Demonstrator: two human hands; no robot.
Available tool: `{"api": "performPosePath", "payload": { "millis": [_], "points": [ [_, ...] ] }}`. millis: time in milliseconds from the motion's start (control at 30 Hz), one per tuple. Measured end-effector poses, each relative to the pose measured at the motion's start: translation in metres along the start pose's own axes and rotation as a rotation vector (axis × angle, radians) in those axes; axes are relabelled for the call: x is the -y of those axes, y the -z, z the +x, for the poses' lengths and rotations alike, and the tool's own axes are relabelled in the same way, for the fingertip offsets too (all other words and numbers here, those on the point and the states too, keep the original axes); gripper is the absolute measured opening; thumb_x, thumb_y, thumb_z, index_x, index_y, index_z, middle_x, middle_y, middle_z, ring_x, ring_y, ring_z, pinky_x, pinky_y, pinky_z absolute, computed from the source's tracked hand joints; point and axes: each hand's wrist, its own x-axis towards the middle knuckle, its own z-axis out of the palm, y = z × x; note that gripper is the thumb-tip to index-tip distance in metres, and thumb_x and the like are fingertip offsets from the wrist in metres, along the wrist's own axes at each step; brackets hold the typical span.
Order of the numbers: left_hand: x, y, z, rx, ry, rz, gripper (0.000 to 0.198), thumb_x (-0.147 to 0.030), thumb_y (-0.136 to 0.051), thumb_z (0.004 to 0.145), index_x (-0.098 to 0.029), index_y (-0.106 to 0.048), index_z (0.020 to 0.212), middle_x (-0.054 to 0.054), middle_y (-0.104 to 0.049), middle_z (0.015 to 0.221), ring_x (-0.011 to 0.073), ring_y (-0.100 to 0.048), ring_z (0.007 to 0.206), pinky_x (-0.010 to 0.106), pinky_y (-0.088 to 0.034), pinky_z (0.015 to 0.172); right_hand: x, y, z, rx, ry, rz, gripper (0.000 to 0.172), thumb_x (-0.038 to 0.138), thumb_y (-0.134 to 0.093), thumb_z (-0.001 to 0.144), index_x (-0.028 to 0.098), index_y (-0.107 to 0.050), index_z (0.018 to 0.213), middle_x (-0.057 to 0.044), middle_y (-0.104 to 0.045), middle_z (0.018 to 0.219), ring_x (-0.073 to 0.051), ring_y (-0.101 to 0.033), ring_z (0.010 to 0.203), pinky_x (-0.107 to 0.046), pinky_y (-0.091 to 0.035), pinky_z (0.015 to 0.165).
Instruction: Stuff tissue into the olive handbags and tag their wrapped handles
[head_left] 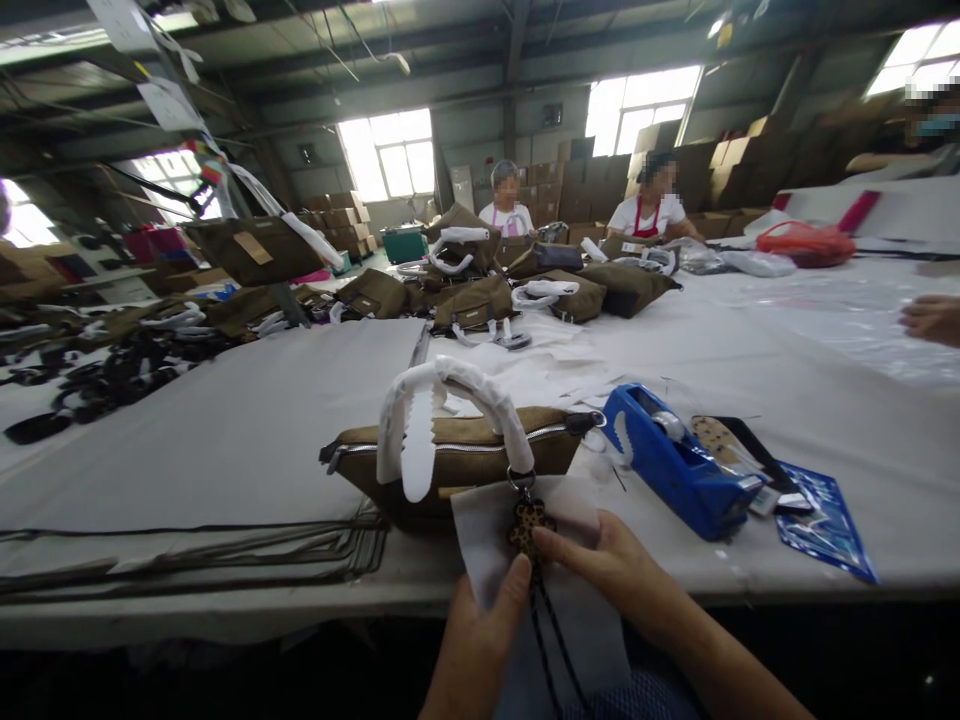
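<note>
An olive-brown handbag (442, 450) with a silver zip stands on the table before me. White paper wraps its handle (487, 385), and a toothed white strip (418, 450) hangs from it. A leopard-print flower-shaped charm (527, 518) with dark cords (551, 625) hangs from a ring at the handle's base. Behind it is a white sheet (480, 520). My left hand (480, 635) is closed on the sheet and the charm's lower edge, thumb on top. My right hand (611, 560) pinches the charm from the right, its thumb across it; its other fingers are hidden behind the sheet.
A blue tape dispenser (679, 465) stands right of the bag, near a blue-edged plastic packet (825, 520). Flat dark-edged pieces (300, 555) lie left. Several similar bags (472, 305) are heaped farther back. Co-workers sit beyond; another person's hand (934, 320) is at right.
</note>
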Motion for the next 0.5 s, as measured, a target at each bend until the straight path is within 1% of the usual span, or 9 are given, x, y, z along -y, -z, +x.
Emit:
{"api": "performPosePath", "payload": {
  "millis": [67,133,200,267,300,333,400,433,500],
  "points": [
    [0.008,-0.005,0.003,-0.093,-0.014,-0.01,0.065,-0.061,-0.078,0.071,-0.013,-0.073,0.113,0.015,-0.076,0.111,0.0357,-0.066,0.114,0.045,-0.048,0.103,-0.004,0.001,-0.001,-0.039,0.017,-0.079,0.042,0.054,-0.07,0.085,0.021,-0.076,0.11,-0.008,-0.075,0.111,-0.03,-0.069,0.104,-0.043,-0.052,0.098],
    [0.012,-0.007,0.004,-0.122,-0.04,0.035,0.063,-0.06,-0.078,0.071,-0.011,-0.074,0.11,0.016,-0.077,0.108,0.036,-0.067,0.111,0.044,-0.049,0.1,-0.009,0.005,-0.005,-0.011,-0.018,-0.069,0.041,0.054,-0.072,0.083,0.02,-0.075,0.106,-0.008,-0.076,0.104,-0.03,-0.069,0.1,-0.041,-0.055,0.091],
    [0.011,-0.004,0.004,-0.138,-0.04,0.07,0.059,-0.06,-0.076,0.073,-0.01,-0.075,0.106,0.015,-0.078,0.103,0.0359,-0.069,0.106,0.045,-0.051,0.097,-0.016,0.01,-0.009,0.076,-0.081,0.116,0.045,0.058,-0.068,0.084,0.018,-0.074,0.105,-0.009,-0.076,0.098,-0.03,-0.07,0.094,-0.039,-0.057,0.081],
    [0.008,-0.001,0.002,-0.154,-0.029,0.086,0.057,-0.059,-0.076,0.073,-0.01,-0.076,0.103,0.014,-0.078,0.101,0.0355,-0.07,0.104,0.045,-0.052,0.095,-0.026,0.012,-0.012,0.148,-0.127,0.431,0.056,0.066,-0.056,0.089,0.018,-0.072,0.111,-0.012,-0.075,0.099,-0.03,-0.07,0.093,-0.038,-0.058,0.076],
    [0.006,0.0,0.002,-0.16,-0.022,0.088,0.056,-0.059,-0.076,0.073,-0.011,-0.076,0.102,0.014,-0.079,0.1,0.0353,-0.07,0.104,0.044,-0.053,0.094,-0.032,0.011,-0.013,0.144,-0.143,0.578,0.06,0.069,-0.049,0.091,0.017,-0.071,0.114,-0.013,-0.075,0.1,-0.03,-0.071,0.093,-0.039,-0.058,0.076],
    [0.005,0.001,0.001,-0.164,-0.017,0.091,0.056,-0.058,-0.076,0.072,-0.011,-0.076,0.101,0.013,-0.079,0.1,0.035,-0.07,0.104,0.043,-0.053,0.093,-0.038,0.009,-0.014,0.115,-0.157,0.685,0.062,0.069,-0.046,0.092,0.017,-0.069,0.117,-0.013,-0.075,0.099,-0.03,-0.071,0.092,-0.04,-0.058,0.077],
    [0.004,0.001,0.001,-0.157,-0.031,0.108,0.055,-0.059,-0.076,0.072,-0.011,-0.077,0.099,0.013,-0.079,0.1,0.0347,-0.071,0.102,0.042,-0.054,0.091,-0.049,0.002,-0.015,0.036,-0.185,0.743,0.056,0.064,-0.054,0.091,0.019,-0.068,0.12,-0.012,-0.075,0.1,-0.03,-0.071,0.091,-0.041,-0.058,0.08],
    [0.004,0.002,0.002,-0.147,-0.047,0.128,0.054,-0.059,-0.075,0.073,-0.011,-0.077,0.099,0.013,-0.079,0.1,0.0347,-0.071,0.102,0.041,-0.055,0.091,-0.053,-0.002,-0.015,-0.008,-0.178,0.703,0.05,0.059,-0.062,0.089,0.021,-0.068,0.12,-0.011,-0.075,0.1,-0.029,-0.071,0.091,-0.041,-0.058,0.082],
    [0.006,0.002,0.004,-0.118,-0.075,0.189,0.053,-0.059,-0.073,0.076,-0.012,-0.078,0.099,0.012,-0.079,0.101,0.0341,-0.071,0.103,0.04,-0.055,0.091,-0.057,-0.01,-0.016,-0.084,-0.093,0.544,0.043,0.049,-0.074,0.083,0.023,-0.07,0.116,-0.008,-0.074,0.105,-0.028,-0.069,0.095,-0.04,-0.055,0.09]
  ]
}}
